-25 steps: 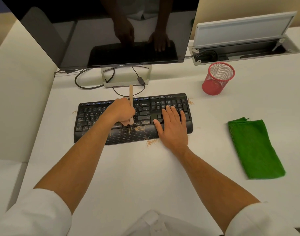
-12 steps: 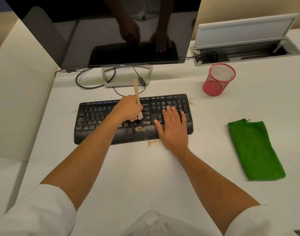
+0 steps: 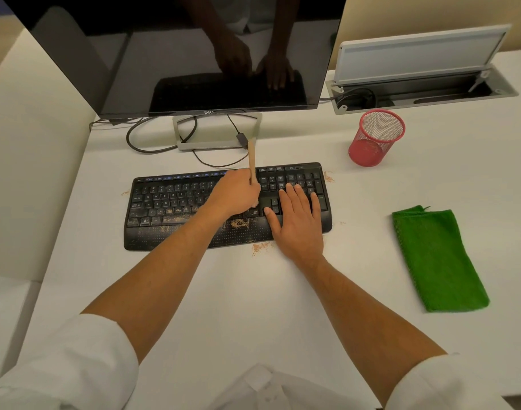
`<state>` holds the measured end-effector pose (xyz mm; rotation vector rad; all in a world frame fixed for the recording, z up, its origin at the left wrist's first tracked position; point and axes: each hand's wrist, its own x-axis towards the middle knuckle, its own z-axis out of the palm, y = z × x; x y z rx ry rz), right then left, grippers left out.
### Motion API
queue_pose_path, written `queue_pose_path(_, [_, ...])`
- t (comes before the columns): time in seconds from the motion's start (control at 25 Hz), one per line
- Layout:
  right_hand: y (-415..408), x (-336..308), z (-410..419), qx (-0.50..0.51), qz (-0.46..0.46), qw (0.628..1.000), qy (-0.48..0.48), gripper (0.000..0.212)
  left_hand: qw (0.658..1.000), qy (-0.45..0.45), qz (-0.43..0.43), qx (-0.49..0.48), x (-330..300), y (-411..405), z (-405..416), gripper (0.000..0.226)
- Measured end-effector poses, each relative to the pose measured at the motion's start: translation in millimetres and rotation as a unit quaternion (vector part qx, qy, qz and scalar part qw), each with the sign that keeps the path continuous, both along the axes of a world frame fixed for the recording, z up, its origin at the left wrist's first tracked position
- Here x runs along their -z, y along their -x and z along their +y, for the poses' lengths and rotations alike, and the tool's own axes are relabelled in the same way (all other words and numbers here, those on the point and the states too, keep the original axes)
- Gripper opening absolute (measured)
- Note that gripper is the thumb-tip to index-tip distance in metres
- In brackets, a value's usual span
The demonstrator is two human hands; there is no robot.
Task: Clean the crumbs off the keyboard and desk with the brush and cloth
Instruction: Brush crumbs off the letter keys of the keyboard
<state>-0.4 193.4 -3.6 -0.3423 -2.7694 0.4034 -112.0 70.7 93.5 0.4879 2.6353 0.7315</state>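
Keyboard (image 3: 176,208), one black unit, lies across the middle of the white desk (image 3: 223,306), parallel to its near edge, with a broad bare stretch of desk in front of it and open surface to its right. One brush (image 3: 252,159) stands nearly upright over the keys, its wooden handle pointing toward the monitor stand (image 3: 214,145); the left hand (image 3: 235,195) is curled round the lower handle and hides the bristles. The right hand (image 3: 297,220) lies flat with straight fingers on the keyboard's right end, palm over the front edge. Crumbs (image 3: 238,223) sit on the lower keys and palm rest, with separate small patches on the desk at the front edge, the left end and the back right corner. One green cloth (image 3: 436,258) lies folded well to the right, apart from everything. One red mesh cup (image 3: 376,137) stands behind it, near the open cable tray (image 3: 421,96).
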Motion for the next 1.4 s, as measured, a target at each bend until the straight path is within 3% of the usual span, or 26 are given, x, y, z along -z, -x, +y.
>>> queue_pose_path(0.12, [0.2, 0.2, 0.3, 0.002, 0.004, 1.0, 0.0, 0.058, 0.997, -0.028, 0.074, -0.016, 1.9, -2.0, 5.2, 0.028])
queue_pose_path(0.2, [0.2, 0.3, 0.3, 0.0, 0.003, 1.0, 0.002, 0.058, 0.998, -0.007, 0.066, -0.005, 4.4, -4.3, 7.7, 0.027])
queue_pose_path(0.4, [0.1, -0.7, 0.4, -0.002, -0.008, 1.0, 0.001, 0.059, 0.984, 0.111, -0.126, 0.065, -17.1, 1.5, 8.6, 0.015])
queue_pose_path(0.48, [-0.9, -0.8, 0.5, -0.004, -0.007, 1.0, 0.0, 0.06, 0.99, 0.078, -0.114, 0.038, -18.5, 2.5, 4.4, 0.017])
queue_pose_path(0.64, [-0.3, -2.3, 0.4, -0.003, -0.016, 1.0, 0.002, 0.062, 0.997, -0.054, 0.004, -0.061, -9.0, 4.5, -7.5, 0.023])
queue_pose_path(0.76, [0.1, -3.0, 0.6, -0.003, -0.024, 1.0, 0.006, 0.062, 0.993, -0.084, 0.023, -0.078, -9.2, 1.7, -15.3, 0.021])
queue_pose_path(1.04, [-0.3, -4.0, 0.5, -0.005, -0.028, 1.0, 0.007, 0.062, 0.988, 0.053, -0.145, 0.011, -22.3, 10.3, -36.4, 0.017])
queue_pose_path(1.24, [-0.5, -4.5, 0.6, -0.004, -0.03, 0.999, 0.012, 0.062, 0.995, -0.033, -0.018, -0.094, -16.1, 21.6, -52.0, 0.022])
queue_pose_path(1.4, [-0.1, -4.6, 0.3, -0.006, -0.035, 0.999, 0.014, 0.061, 0.996, -0.027, 0.0, -0.087, -7.1, 17.8, -58.7, 0.025])
